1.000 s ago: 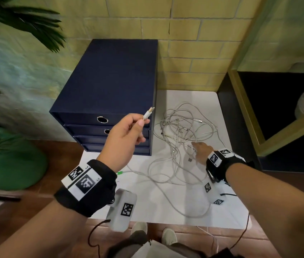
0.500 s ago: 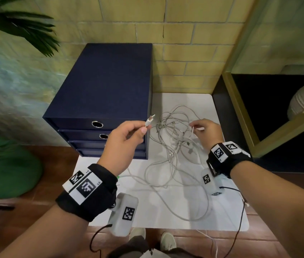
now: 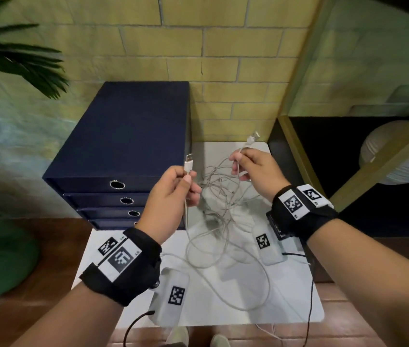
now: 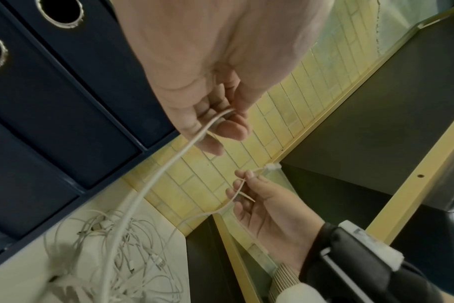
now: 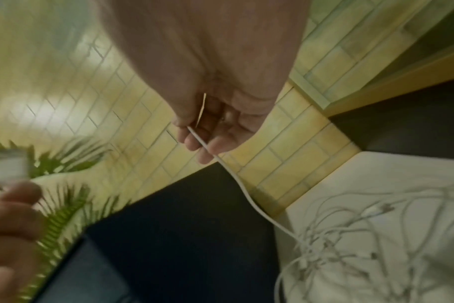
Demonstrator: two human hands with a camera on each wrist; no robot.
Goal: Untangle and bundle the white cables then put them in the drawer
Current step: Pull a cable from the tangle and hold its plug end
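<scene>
Head view, with both wrist views. The left hand (image 3: 170,196) is raised above the white table (image 3: 298,306), thumb and curled fingers pinching a white cable just below its USB plug (image 3: 188,163), which points upward; the cable runs down from the fist to the heap below. The right hand (image 3: 256,171) is raised at the same height, near the table's far right corner, its thumb and forefinger pinching a thinner white cable just below a second plug (image 3: 251,139), which tilts up and to the right; the remaining fingers are loosely curled, and a short stiff strip lies across them in the wrist views. What the strip is cannot be told.

The tangle of white cables (image 3: 221,211) lies on the table between the two hands and toward the near edge, with loops trailing toward the near right corner. Several small connectors show within the heap in the left wrist view (image 4: 156,264). Both held cables lead down into this heap.

The dark blue drawer unit (image 3: 125,136) stands on the far left part of the table, against the brick wall (image 3: 223,46). Four drawer fronts are stacked, each with a round finger hole; all four are pushed in, so their contents are hidden. The top drawer (image 3: 103,184) is level with the left hand.

A green plant (image 3: 20,56) stands at left; a dark shelf opening (image 3: 336,151) at right holds a pale ribbed round object (image 3: 383,151).
</scene>
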